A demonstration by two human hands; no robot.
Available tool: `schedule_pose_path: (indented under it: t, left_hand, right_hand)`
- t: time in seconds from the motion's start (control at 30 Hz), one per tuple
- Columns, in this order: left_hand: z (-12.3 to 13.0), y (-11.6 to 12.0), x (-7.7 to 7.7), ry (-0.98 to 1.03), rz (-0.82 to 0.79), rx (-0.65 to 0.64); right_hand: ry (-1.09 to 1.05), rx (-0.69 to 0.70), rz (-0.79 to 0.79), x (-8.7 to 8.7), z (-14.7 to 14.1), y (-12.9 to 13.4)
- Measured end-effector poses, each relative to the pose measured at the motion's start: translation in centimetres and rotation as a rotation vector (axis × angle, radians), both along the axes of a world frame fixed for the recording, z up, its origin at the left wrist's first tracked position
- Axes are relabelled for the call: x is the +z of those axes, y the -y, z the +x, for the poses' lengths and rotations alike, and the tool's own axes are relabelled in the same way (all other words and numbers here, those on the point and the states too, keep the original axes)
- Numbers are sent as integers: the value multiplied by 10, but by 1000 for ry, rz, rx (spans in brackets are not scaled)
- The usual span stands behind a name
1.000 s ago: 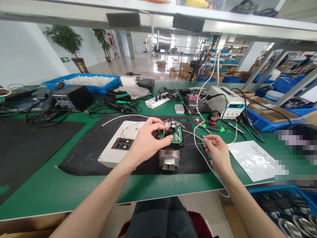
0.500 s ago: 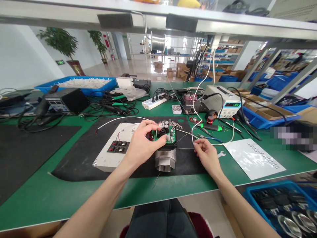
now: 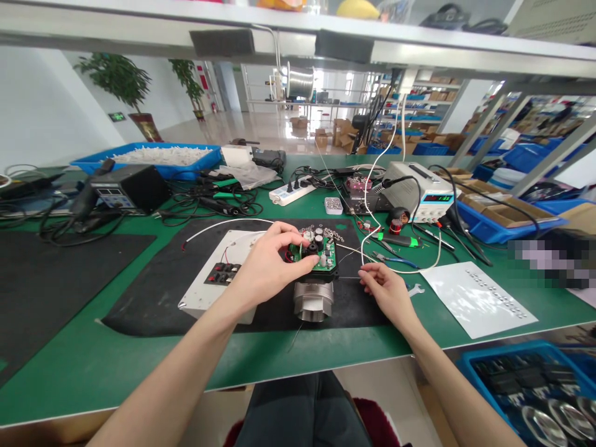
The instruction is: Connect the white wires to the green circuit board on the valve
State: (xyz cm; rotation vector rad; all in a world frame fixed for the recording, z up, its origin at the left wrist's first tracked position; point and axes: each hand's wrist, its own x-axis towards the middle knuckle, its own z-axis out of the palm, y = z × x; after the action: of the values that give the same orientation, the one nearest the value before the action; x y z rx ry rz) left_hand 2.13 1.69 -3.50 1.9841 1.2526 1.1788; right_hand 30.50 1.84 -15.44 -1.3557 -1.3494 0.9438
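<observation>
A green circuit board (image 3: 328, 255) with black round parts sits in a black housing above a hexagonal metal fitting (image 3: 313, 302). My left hand (image 3: 279, 257) grips the board assembly from the left, thumb and fingers around a black round part. To the right, my right hand (image 3: 379, 285) pinches the end of a white cable (image 3: 366, 205) that hangs from above. A thin wire runs from the board side toward my right fingertips. Left of the fitting lies a pale metal box (image 3: 200, 292) with black and red terminals (image 3: 222, 273), partly behind my left hand.
On the black mat (image 3: 153, 279) lie small metal rings (image 3: 333, 233). Beyond are a power strip (image 3: 292, 191), a power supply (image 3: 421, 192), pliers (image 3: 395, 259) and a blue tray (image 3: 153, 158). A white sheet (image 3: 479, 298) and a wrench (image 3: 416, 290) lie at right.
The view has shifted slightly. My right hand has moved a little left with the cable end, closer to the board. My left hand keeps its hold.
</observation>
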Motion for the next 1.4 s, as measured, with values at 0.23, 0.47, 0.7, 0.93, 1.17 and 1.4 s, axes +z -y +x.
schedule_pose_path:
  t: [0.23,0.47,0.7,0.93,1.17,1.4]
  left_hand:
    - [-5,2,7,-65,25,-14]
    - [-6,-1,12,-117,-27,-11]
    - [0,1,34,-304,9,50]
    - [2,-1,43,-388,-7,-36]
    - [7,5,38,-415,34,-86]
    - [7,3,34,-433,57,-103]
  right_hand:
    - [133,8,49,20,6,10]
    - [-91,-71,104,58,2,24]
    - [-375,-29,-19,71,-16,36]
    - [-503,32,-63,78,-31,36]
    - [70,125,188,85,-52,34]
    - [379,142,306,85,-65,15]
